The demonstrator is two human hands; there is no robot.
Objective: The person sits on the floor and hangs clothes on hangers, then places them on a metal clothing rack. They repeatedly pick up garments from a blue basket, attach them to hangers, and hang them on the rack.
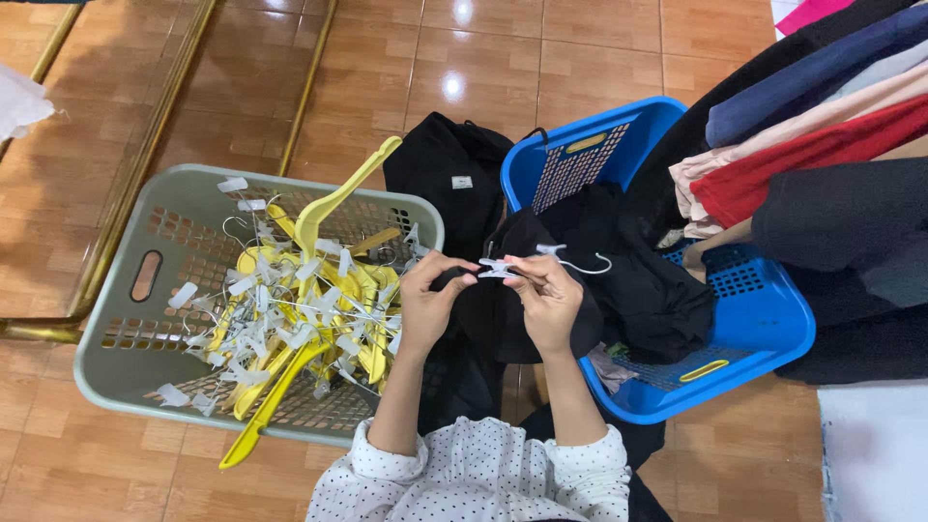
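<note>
2 baskets (126, 329) hold hangers (300, 319) and dark clothes (648, 280); both hands' (425, 300) grips pinch 1 clip hanger (503, 269).

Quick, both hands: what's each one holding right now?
Left hand: closed, pinching the white clip hanger and the black garment.
Right hand: closed, fingers gripping the same hanger.

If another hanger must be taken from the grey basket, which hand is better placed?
Probably the left hand. It is right beside the grey basket of yellow hangers. The right hand is farther away, over the black garment, pinching the clip hanger.
</note>
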